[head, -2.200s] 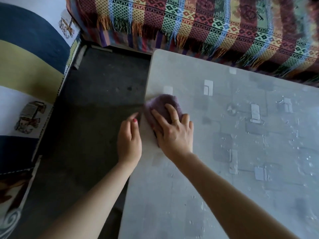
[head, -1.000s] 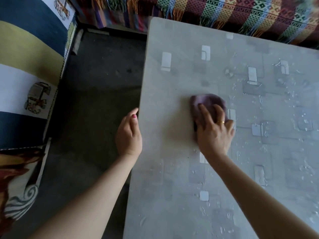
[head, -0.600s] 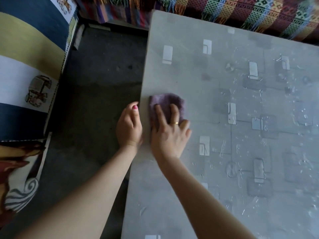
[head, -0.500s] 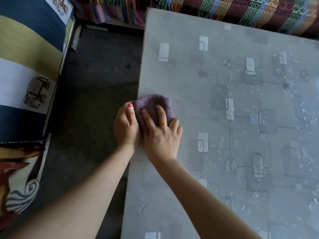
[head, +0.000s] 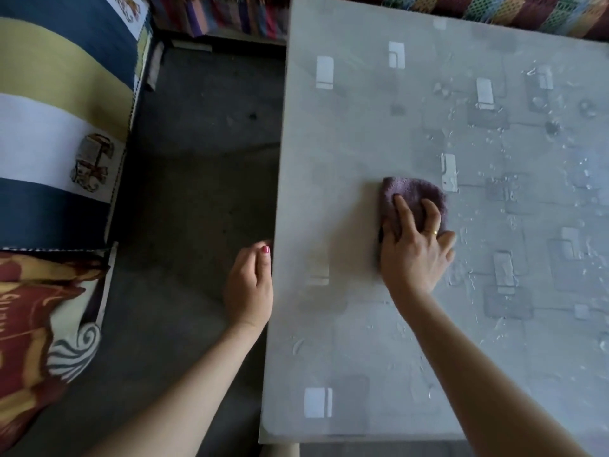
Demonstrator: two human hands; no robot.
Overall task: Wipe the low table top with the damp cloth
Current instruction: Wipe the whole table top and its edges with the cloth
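A folded purple cloth [head: 408, 192] lies on the grey patterned low table top [head: 346, 143], a little left of its middle. My right hand [head: 413, 255] presses flat on the cloth's near half, fingers spread, a gold ring on one finger. My left hand [head: 248, 285] rests against the table's left edge with its fingers curled together and nothing in it. Water drops and smears cover the right part of the top; the left strip looks matt.
A dark floor [head: 197, 179] lies left of the table. A striped blue, yellow and white cushion [head: 56, 127] and a red patterned cushion [head: 29, 318] sit at the far left. A colourful fringed woven throw [head: 527, 11] runs along the table's far edge.
My right hand has slid the cloth from the table's left edge rightward toward the middle. My left hand has stayed at the left edge, no longer touching the cloth.
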